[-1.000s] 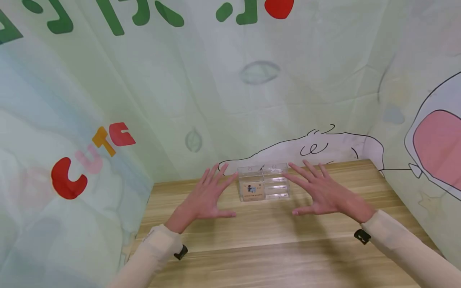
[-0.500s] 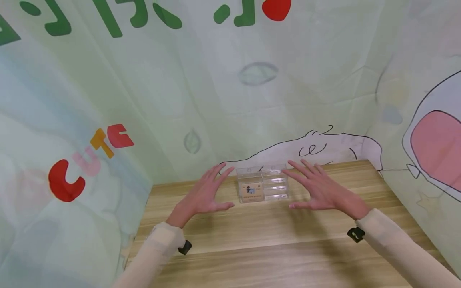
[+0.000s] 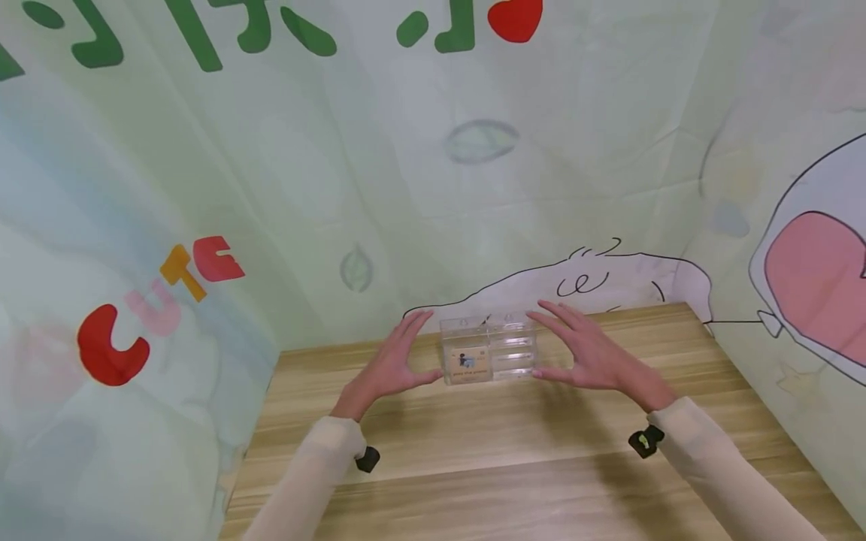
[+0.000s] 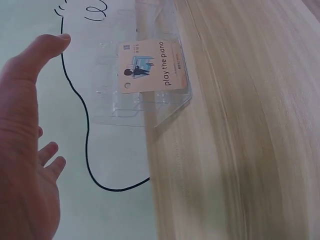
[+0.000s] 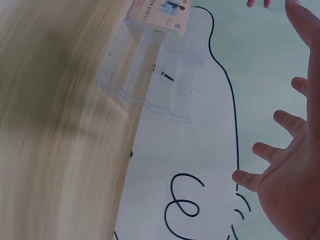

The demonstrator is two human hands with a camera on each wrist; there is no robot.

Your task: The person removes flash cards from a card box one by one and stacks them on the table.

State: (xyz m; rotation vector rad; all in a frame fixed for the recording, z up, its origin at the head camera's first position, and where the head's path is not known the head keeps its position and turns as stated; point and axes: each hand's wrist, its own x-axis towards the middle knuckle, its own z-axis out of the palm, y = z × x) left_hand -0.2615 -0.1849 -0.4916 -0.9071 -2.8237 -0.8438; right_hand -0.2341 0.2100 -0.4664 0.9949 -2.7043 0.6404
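A clear plastic box (image 3: 513,353) with compartments stands at the back of the wooden table, near the wall cloth. Its left side carries a small peach card (image 3: 470,366) printed "play the piano", which shows sideways in the left wrist view. My left hand (image 3: 389,368) is beside the box's left end, thumb and fingers spread apart. On the other end, my right hand (image 3: 595,357) faces it with fingers stretched. Both wrist views show a gap between each hand and the clear box (image 4: 127,107). Neither hand holds anything.
The light wooden tabletop (image 3: 473,451) extends toward me. Behind and at both sides hangs a pale green cloth (image 3: 304,188) with printed letters, leaves and a balloon. A dark strap piece (image 3: 367,459) hangs at my left wrist, another (image 3: 646,442) at my right.
Both hands have moved inward toward the two ends of the box, and the gap between them has narrowed. The box has stayed in place on the table; the head view has shifted slightly.
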